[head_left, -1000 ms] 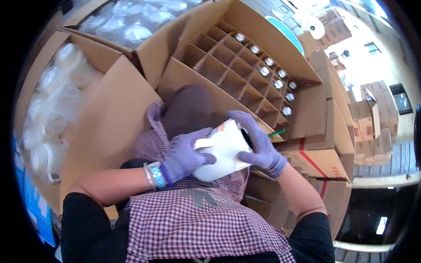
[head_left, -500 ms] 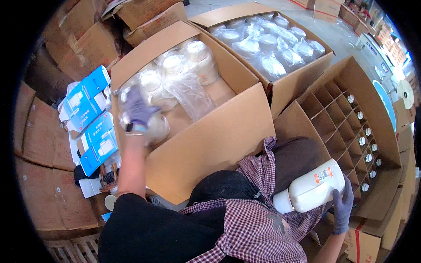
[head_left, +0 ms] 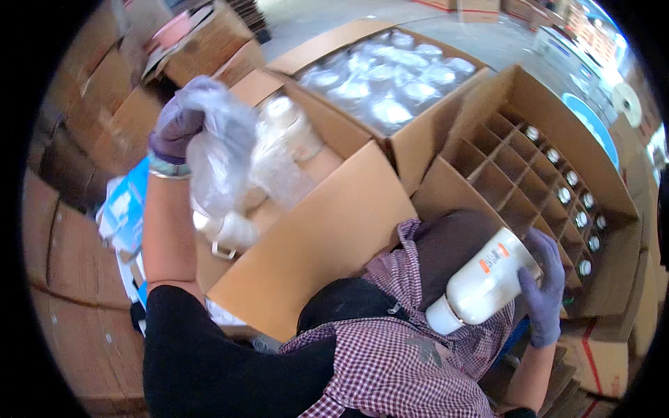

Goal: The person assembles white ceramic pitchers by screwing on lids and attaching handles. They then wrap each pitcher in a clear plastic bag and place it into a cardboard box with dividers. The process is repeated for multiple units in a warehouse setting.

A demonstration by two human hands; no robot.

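Note:
My left hand (head_left: 182,125), in a purple-grey glove, is raised over the left side of an open cardboard box. Its fingers are closed on a crumpled clear plastic bag (head_left: 226,157), blurred by motion, that hangs down into the box. Below the bag lies a white bottle with a handle (head_left: 226,231), and more white bottles (head_left: 289,122) sit in the box, partly under plastic. Across my lap lies a white bottle with orange print (head_left: 484,275), its white cap pointing down-left. My right hand (head_left: 545,287), gloved too, grips it at the base.
Behind stands a carton of plastic-wrapped bottles (head_left: 390,76). At right is a divided carton (head_left: 488,161), with several white-capped bottles in its right-hand cells. Blue printed packaging (head_left: 125,205) lies left of the near box (head_left: 313,244). Stacked brown cartons (head_left: 77,244) line the left side.
My left hand has risen from among the bottles in the box and now lifts a clear plastic bag. My right hand stays at the bottle's base. The whole view has shifted slightly.

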